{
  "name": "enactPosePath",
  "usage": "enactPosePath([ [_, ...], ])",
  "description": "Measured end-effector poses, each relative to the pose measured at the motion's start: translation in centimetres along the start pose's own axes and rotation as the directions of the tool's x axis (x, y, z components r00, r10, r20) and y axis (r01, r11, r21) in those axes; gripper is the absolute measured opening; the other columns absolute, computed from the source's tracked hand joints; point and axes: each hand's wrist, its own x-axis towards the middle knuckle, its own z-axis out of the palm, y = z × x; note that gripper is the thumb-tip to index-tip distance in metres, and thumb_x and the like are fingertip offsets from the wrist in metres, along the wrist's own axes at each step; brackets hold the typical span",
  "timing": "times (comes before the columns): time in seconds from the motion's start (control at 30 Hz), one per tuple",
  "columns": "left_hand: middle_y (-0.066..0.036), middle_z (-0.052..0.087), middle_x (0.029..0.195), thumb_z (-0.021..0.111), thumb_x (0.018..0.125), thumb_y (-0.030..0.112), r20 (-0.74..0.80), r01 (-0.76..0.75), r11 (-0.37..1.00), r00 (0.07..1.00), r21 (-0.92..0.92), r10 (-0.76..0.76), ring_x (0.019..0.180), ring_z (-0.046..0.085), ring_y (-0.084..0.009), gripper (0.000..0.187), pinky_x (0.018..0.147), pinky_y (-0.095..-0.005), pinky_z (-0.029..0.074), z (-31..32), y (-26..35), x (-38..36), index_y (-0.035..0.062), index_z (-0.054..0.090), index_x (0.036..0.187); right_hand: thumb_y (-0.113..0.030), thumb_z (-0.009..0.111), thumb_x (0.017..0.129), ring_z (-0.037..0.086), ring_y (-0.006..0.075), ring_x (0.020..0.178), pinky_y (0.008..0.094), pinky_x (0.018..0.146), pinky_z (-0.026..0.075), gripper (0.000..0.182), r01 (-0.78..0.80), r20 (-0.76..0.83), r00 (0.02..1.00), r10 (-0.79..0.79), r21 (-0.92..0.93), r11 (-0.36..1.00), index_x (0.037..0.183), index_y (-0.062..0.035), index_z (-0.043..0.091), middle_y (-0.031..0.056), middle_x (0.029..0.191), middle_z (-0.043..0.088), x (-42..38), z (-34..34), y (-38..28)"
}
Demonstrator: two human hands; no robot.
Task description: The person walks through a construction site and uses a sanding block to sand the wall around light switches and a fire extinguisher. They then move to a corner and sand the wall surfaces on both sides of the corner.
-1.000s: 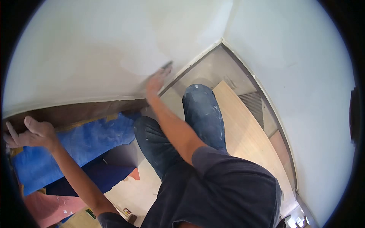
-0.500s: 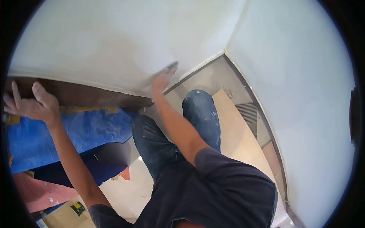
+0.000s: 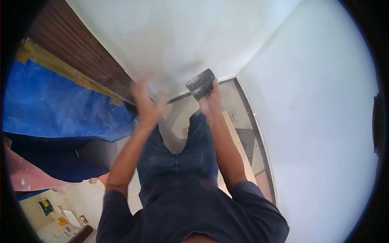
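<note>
My right hand (image 3: 211, 97) holds a dark rectangular block (image 3: 201, 84), its white-dusted face turned up toward the camera. The block is in front of the white wall (image 3: 170, 36), near its lower edge. My left hand (image 3: 149, 101), blurred by motion, has its fingers spread and holds nothing. It is left of the block, above my knee, close to the end of the brown wooden panel (image 3: 81, 42).
Blue sheeting (image 3: 65, 101) hangs at the left under yellowish tape. A second white wall (image 3: 320, 109) rises at the right. On the floor lie a pale board (image 3: 239, 139) and a ridged grey piece (image 3: 246, 141). Small packages (image 3: 45, 206) are at the lower left.
My left hand has moved right, away from the brown panel. My right hand has drawn the block off the wall and turned its face up. The view has shifted and rotated.
</note>
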Motion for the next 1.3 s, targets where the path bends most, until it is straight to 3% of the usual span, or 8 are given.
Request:
enactPosePath([
  [0.07, -0.012, 0.064, 0.124, 0.075, 0.090, 0.025, 0.363, 0.641, 0.536, 0.761, -0.550, -0.538, 0.112, 0.060, -0.0174, 0.058, 0.096, -0.0328, 0.048, 6.0, 1.9, -4.0, -0.0018, 0.052, 0.136, -0.026, 0.053, 0.105, 0.067, 0.0223, 0.103, 0.0409, 0.089, 0.057, 0.032, -0.015, -0.005, 1.000, 0.014, -0.166, 0.986, 0.130, -0.0049, 0.054, 0.0085, 0.117, 0.065, -0.9, -0.3, -0.8],
  [0.23, -0.005, 0.065, 0.112, 0.064, 0.100, 0.017, 0.586, 0.641, -0.104, 0.607, -0.760, -0.537, 0.099, 0.059, -0.0087, 0.035, 0.083, -0.0251, 0.049, 9.9, 5.4, -5.7, -0.0017, 0.060, 0.129, -0.011, 0.066, 0.097, 0.069, 0.0173, 0.094, 0.0314, 0.084, 0.056, 0.034, 0.030, 0.045, 0.999, -0.006, -0.540, 0.841, 0.126, -0.0004, 0.054, 0.0066, 0.105, 0.069, -4.0, -0.2, -1.2],
  [0.43, -0.002, 0.070, 0.095, 0.067, 0.098, 0.013, 0.481, 0.721, 0.306, 0.660, -0.621, -0.578, 0.084, 0.063, -0.0074, 0.020, 0.078, -0.0230, 0.050, 9.6, 2.9, -5.2, -0.0012, 0.069, 0.111, -0.015, 0.076, 0.087, 0.054, 0.0319, 0.130, 0.0413, 0.106, 0.046, 0.073, 0.277, 0.154, 0.865, -0.478, -0.940, 0.199, 0.144, 0.0103, 0.038, 0.0282, 0.142, 0.048, -7.8, 3.0, -0.3],
  [0.53, -0.004, 0.073, 0.091, 0.067, 0.097, 0.014, 0.377, 0.678, 0.506, 0.726, -0.533, -0.575, 0.081, 0.065, -0.0082, 0.019, 0.074, -0.0239, 0.051, 7.9, 3.0, -3.7, -0.0033, 0.071, 0.105, -0.012, 0.077, 0.080, 0.027, 0.0436, 0.149, 0.0480, 0.118, 0.031, 0.091, 0.468, 0.566, 0.759, -0.322, -0.818, -0.333, 0.152, 0.0103, 0.026, 0.0333, 0.159, 0.023, -8.8, 2.2, 0.0],
  [0.77, -0.012, 0.075, 0.092, 0.069, 0.094, 0.019, 0.494, 0.609, 0.596, 0.787, -0.523, -0.370, 0.081, 0.068, -0.0118, 0.025, 0.075, -0.0291, 0.054, 2.0, 4.3, 2.1, -0.0012, 0.073, 0.109, 0.006, 0.057, 0.079, 0.022, 0.0504, 0.149, 0.0527, 0.122, 0.024, 0.081, 0.633, 0.733, 0.663, -0.152, -0.657, -0.409, 0.154, 0.0064, 0.026, 0.0284, 0.161, 0.025, -6.8, 7.4, 0.5],
  [0.9, -0.012, 0.072, 0.111, 0.073, 0.088, 0.012, -0.082, -0.118, 0.950, 0.992, -0.289, 0.099, 0.101, 0.068, -0.0262, 0.024, 0.093, -0.0347, 0.052, -7.0, 6.5, 9.5, 0.0016, 0.072, 0.110, 0.015, 0.048, 0.081, 0.026, 0.0491, 0.148, 0.0518, 0.121, 0.026, 0.076, 0.695, 0.850, 0.424, -0.312, -0.526, -0.490, 0.154, 0.0040, 0.030, 0.0270, 0.160, 0.029, -3.0, 14.1, -2.5],
  [1.0, -0.013, 0.063, 0.131, 0.068, 0.086, 0.003, -0.376, -0.445, 0.864, 0.778, 0.237, 0.504, 0.130, 0.052, -0.0353, 0.023, 0.108, -0.0473, 0.042, -14.0, 6.4, 15.8, 0.0039, 0.069, 0.109, 0.015, 0.047, 0.085, 0.025, 0.0486, 0.148, 0.0528, 0.121, 0.027, 0.071, 0.661, 0.820, 0.270, -0.505, -0.539, -0.522, 0.153, 0.0034, 0.032, 0.0272, 0.159, 0.031, 0.7, 19.7, -5.2],
  [1.3, -0.008, 0.048, 0.155, 0.065, 0.089, 0.042, -0.161, -0.414, 0.584, 0.704, 0.698, 0.692, 0.149, 0.031, -0.0429, 0.062, 0.115, -0.0627, 0.029, -15.9, 4.5, 21.9, 0.0170, 0.049, 0.143, -0.022, 0.072, 0.084, 0.021, 0.0564, 0.147, 0.0637, 0.119, 0.020, 0.083, 0.545, 0.857, 0.179, -0.483, -0.495, -0.676, 0.153, 0.0038, 0.032, 0.0302, 0.159, 0.029, 9.1, 12.9, -1.2],
])
